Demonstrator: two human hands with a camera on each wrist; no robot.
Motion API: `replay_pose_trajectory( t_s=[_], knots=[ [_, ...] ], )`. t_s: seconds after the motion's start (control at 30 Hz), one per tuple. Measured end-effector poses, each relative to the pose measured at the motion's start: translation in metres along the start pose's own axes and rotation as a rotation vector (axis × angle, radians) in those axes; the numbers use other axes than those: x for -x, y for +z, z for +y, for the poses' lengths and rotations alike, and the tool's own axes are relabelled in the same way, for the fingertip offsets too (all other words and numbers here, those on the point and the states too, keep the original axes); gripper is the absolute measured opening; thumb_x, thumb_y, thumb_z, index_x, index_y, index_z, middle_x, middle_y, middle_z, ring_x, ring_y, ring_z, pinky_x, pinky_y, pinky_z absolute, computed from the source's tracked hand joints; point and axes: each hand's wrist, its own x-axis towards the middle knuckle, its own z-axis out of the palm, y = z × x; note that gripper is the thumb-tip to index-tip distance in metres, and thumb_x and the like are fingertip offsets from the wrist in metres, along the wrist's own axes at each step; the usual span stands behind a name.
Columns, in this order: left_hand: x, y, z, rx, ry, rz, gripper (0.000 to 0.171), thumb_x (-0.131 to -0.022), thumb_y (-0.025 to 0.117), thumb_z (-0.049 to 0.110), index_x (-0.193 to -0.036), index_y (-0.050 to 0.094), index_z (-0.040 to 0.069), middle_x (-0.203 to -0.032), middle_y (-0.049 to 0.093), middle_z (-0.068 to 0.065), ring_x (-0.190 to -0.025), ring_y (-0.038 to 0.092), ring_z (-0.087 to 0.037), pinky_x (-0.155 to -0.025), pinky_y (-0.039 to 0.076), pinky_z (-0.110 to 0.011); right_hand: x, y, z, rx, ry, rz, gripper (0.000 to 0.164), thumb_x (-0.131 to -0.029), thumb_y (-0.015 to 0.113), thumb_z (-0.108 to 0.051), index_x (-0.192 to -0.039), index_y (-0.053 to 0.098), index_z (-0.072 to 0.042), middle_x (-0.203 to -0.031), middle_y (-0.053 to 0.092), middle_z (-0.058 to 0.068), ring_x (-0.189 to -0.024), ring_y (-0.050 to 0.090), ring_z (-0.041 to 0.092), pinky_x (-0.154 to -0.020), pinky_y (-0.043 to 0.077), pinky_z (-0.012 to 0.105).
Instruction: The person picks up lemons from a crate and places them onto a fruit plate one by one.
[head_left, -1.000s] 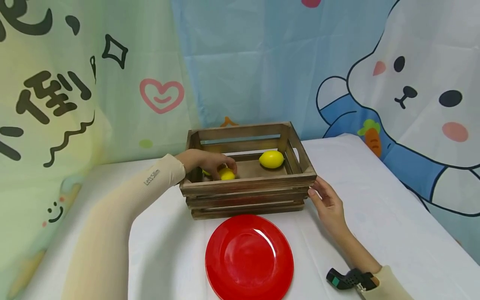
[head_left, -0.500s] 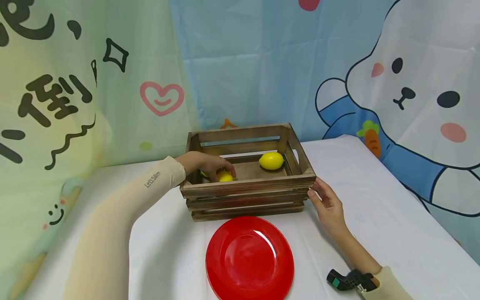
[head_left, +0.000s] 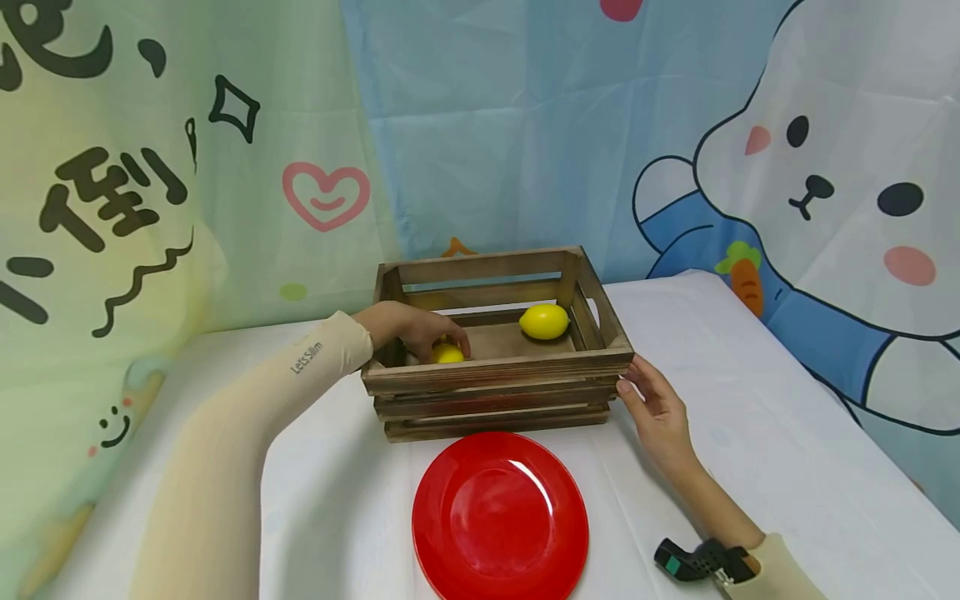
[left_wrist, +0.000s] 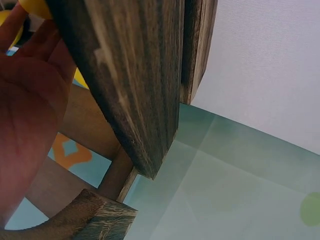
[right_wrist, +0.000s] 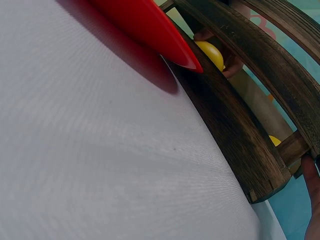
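Note:
A wooden slatted crate stands on the table with yellow lemons inside. My left hand reaches over its left end and holds a lemon near the front wall. Through the slats, the right wrist view shows that lemon between thumb and fingers. Another lemon lies at the crate's right side. More yellow shows behind the slat in the left wrist view, mostly hidden. My right hand holds the crate's front right corner, thumb in front. In the right wrist view only part of that hand shows.
A red plate lies on the white tablecloth, close before the crate's front. A printed curtain hangs right behind the crate. A black device is strapped to my right wrist.
My left hand has sunk slightly deeper into the crate with the lemon. A bit of yellow left of the hand is now hidden. The right hand, crate and plate have stayed put.

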Motion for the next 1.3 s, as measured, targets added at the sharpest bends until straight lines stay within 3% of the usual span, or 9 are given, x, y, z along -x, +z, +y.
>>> replay_pose_trajectory(
  t_s=[0.1, 0.4, 0.63, 0.8, 1.0, 1.3],
  knots=[
    [-0.0006, 0.0008, -0.0001, 0.019, -0.022, -0.007, 0.056, -0.087, 0.059, -0.011, -0.136, 0.051, 0.013, -0.142, 0.044, -0.016, -0.122, 0.044, -0.027, -0.088, 0.043, -0.031, -0.0001, -0.0007, 0.0005, -0.001, -0.006, -0.007, 0.049, -0.092, 0.047, 0.019, -0.137, 0.053, 0.000, -0.123, 0.063, -0.005, -0.115, 0.057, 0.008, -0.088, 0.049, 0.015],
    [-0.0039, 0.0016, -0.0018, 0.021, 0.011, -0.027, 0.046, -0.084, 0.065, -0.011, -0.125, 0.054, 0.007, -0.123, 0.054, -0.008, -0.100, 0.044, -0.017, -0.082, 0.040, -0.026, 0.0002, 0.0002, 0.0002, -0.010, -0.013, -0.004, 0.050, -0.092, 0.047, 0.020, -0.136, 0.054, -0.003, -0.122, 0.062, -0.005, -0.114, 0.057, 0.007, -0.088, 0.049, 0.015],
    [-0.0022, 0.0000, -0.0015, 0.076, 0.043, -0.041, 0.049, -0.081, 0.064, -0.014, -0.124, 0.053, 0.008, -0.126, 0.051, -0.008, -0.103, 0.042, -0.019, -0.077, 0.038, -0.026, -0.0001, 0.0004, -0.0006, -0.019, -0.018, -0.007, 0.050, -0.092, 0.047, 0.019, -0.137, 0.054, -0.003, -0.123, 0.062, -0.005, -0.115, 0.057, 0.007, -0.088, 0.049, 0.015],
    [0.0000, -0.0014, 0.0002, 0.136, 0.071, -0.002, 0.052, -0.080, 0.063, -0.015, -0.127, 0.056, 0.008, -0.129, 0.051, -0.009, -0.103, 0.042, -0.020, -0.075, 0.042, -0.026, -0.0006, 0.0002, -0.0009, -0.024, -0.023, -0.007, 0.050, -0.092, 0.048, 0.018, -0.136, 0.055, -0.005, -0.121, 0.063, -0.006, -0.113, 0.058, 0.006, -0.088, 0.049, 0.015],
    [-0.0012, -0.0048, 0.0006, 0.165, 0.143, 0.063, 0.047, -0.082, 0.071, -0.003, -0.126, 0.060, 0.007, -0.126, 0.054, -0.010, -0.102, 0.047, -0.021, -0.085, 0.046, -0.028, 0.0007, -0.0017, -0.0015, -0.009, -0.010, 0.007, 0.052, -0.092, 0.047, 0.020, -0.136, 0.055, -0.007, -0.121, 0.062, -0.006, -0.114, 0.058, 0.006, -0.088, 0.049, 0.015],
    [0.0042, -0.0029, 0.0009, 0.224, 0.140, 0.099, 0.046, -0.082, 0.071, 0.010, -0.126, 0.060, 0.006, -0.120, 0.061, -0.008, -0.093, 0.052, -0.018, -0.080, 0.049, -0.026, -0.0002, -0.0010, -0.0013, -0.021, -0.010, -0.016, 0.052, -0.092, 0.046, 0.020, -0.136, 0.055, -0.006, -0.122, 0.062, -0.006, -0.114, 0.058, 0.006, -0.089, 0.049, 0.016]
  ],
)
